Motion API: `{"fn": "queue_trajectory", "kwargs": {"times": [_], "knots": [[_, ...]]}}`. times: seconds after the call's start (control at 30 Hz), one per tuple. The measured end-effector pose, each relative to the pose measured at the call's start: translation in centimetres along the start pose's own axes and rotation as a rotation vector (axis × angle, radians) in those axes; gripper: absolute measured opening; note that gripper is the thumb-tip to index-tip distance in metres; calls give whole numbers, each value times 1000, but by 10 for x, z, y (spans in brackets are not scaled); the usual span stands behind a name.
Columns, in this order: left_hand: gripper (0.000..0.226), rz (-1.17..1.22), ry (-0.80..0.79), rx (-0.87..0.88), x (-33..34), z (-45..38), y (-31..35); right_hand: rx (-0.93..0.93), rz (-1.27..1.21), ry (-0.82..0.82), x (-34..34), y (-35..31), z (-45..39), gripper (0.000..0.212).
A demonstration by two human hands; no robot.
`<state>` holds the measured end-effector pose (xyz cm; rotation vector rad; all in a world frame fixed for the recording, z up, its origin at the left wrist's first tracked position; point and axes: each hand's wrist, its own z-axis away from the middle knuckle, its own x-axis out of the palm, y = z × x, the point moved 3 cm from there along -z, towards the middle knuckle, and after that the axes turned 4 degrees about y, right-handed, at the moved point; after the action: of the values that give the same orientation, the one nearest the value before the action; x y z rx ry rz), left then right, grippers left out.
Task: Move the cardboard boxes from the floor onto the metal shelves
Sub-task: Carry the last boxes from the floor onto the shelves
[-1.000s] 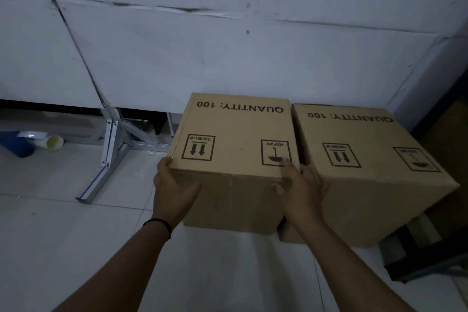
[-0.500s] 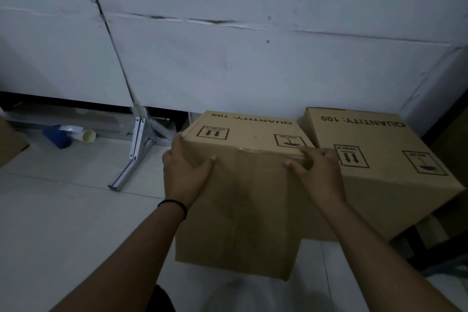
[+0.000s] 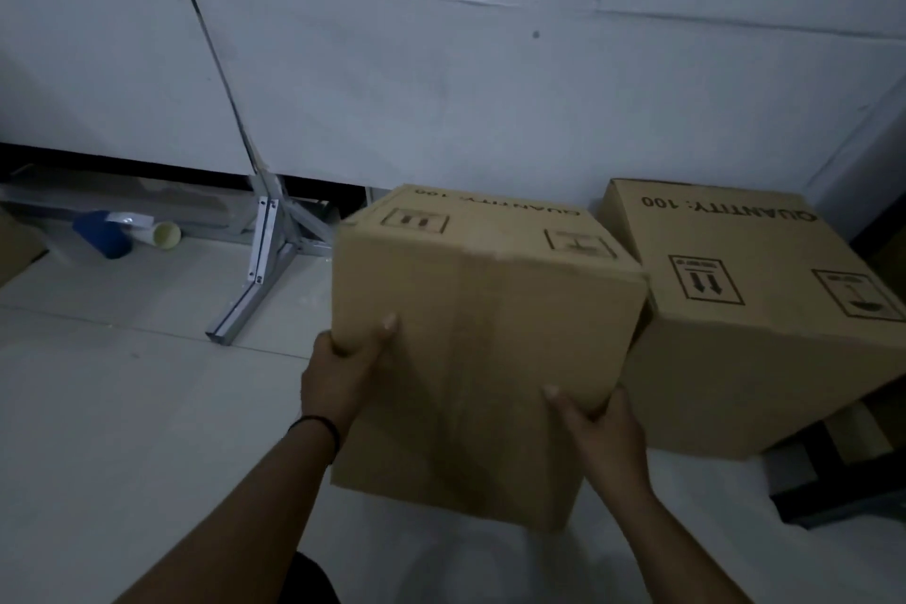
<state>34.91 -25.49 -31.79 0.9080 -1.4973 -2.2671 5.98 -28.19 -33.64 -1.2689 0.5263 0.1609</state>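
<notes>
I hold a brown cardboard box lifted off the tiled floor and tilted toward me, its printed face turned up and away. My left hand grips its left edge, thumb on the near face. My right hand grips the lower right side, thumb on the near face. A second, identical cardboard box printed "QUANTITY: 100" stands on the floor just to the right, close against the held one. No metal shelf is plainly in view.
A white panel wall rises behind the boxes. A metal bracket leg stands on the floor at left, with a blue object and a pale tube beyond it. A dark frame sits at lower right.
The box has come up off the floor and tipped toward me. Both hands slid from its upper corners down onto its sides, the right hand lowest.
</notes>
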Motion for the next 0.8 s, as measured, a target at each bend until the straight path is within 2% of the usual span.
{"fn": "queue_trajectory", "kwargs": {"times": [0.07,0.13,0.3,0.4,0.5,0.6,0.67,0.73,0.8], "knots": [[87,-39,41,92,-1,-3,14,-72,19,69,-7,-21,-10,49],[75,-81,41,161,0,-6,25,-109,35,83,-11,-36,-22,48],[59,-186,20,121,1,-5,9,-99,167,-19,0,-36,-36,50],[57,-186,-37,107,-3,-13,2,-92,143,-62,6,-34,-44,47],[52,-149,-171,126,-6,-22,-3,-97,115,-137,6,-32,-51,44],[61,-185,-225,109,-8,-28,-13,-83,122,-202,5,-27,-49,46],[73,-245,-199,68,-8,-30,-22,-61,117,-256,4,-18,-46,48],[86,-299,-159,-28,-9,-30,-30,8,71,-305,3,-7,-43,51],[97,-312,-165,-106,-11,-26,-36,124,24,-315,3,5,-40,63]]}}
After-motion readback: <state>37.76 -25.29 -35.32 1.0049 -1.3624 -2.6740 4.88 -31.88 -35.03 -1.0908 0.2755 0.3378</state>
